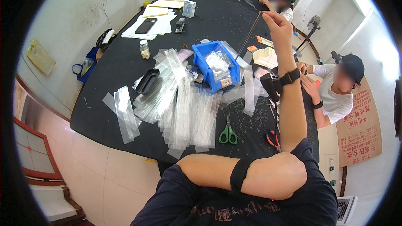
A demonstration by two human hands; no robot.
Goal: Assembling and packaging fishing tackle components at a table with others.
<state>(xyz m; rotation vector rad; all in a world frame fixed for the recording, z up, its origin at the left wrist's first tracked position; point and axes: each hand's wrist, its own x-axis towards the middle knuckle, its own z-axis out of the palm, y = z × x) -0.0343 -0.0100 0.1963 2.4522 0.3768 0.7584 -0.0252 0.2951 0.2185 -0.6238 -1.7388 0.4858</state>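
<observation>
My right hand (278,24) is raised over the table, its thumb and fingertips pinched on the top of a dark thin cord (250,33). The cord hangs in a narrow doubled strand, slanting down to the edge of a blue plastic bin (201,65). Inside that bin lie small clear packets (218,63). My left forearm crosses my body, and my left hand (278,175) is bent near my right elbow with its fingers hidden. Long clear plastic sleeves (165,96) are spread before the bin. Green-handled scissors (228,134) and red-handled pliers (273,139) lie at the near edge.
On the black-covered table (109,109) are a black tray (147,82), a small jar (144,49), a phone (146,26), a stapler (180,25) and papers. A co-worker (341,81) sits close at the right; another person (282,4) sits at the far end.
</observation>
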